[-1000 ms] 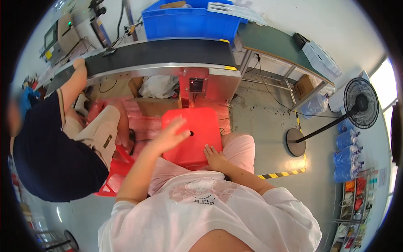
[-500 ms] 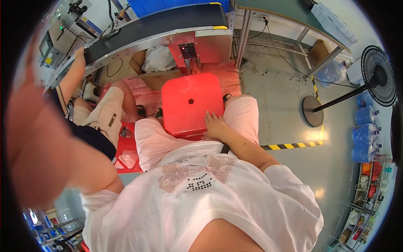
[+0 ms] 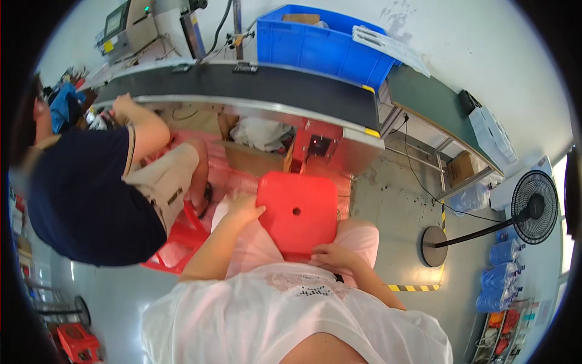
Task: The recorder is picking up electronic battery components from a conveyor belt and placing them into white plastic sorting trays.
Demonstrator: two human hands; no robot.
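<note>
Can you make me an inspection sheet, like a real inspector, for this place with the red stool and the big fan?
Surface: black belt, two small dark things at its far edge; green table to its right, bearing a white tray.
Job's things: red stool between the person's thighs, hole in its seat.
Clutter: white bag and box under the belt; specks on the floor.
Hands: left hand by the stool's left edge, right hand by its near edge; touching, cannot tell; no held thing seen.
Cables: black cable from the green table toward the fan.
Surroundings: co-worker at left, blue bin behind the belt, striped tape at right.
</note>
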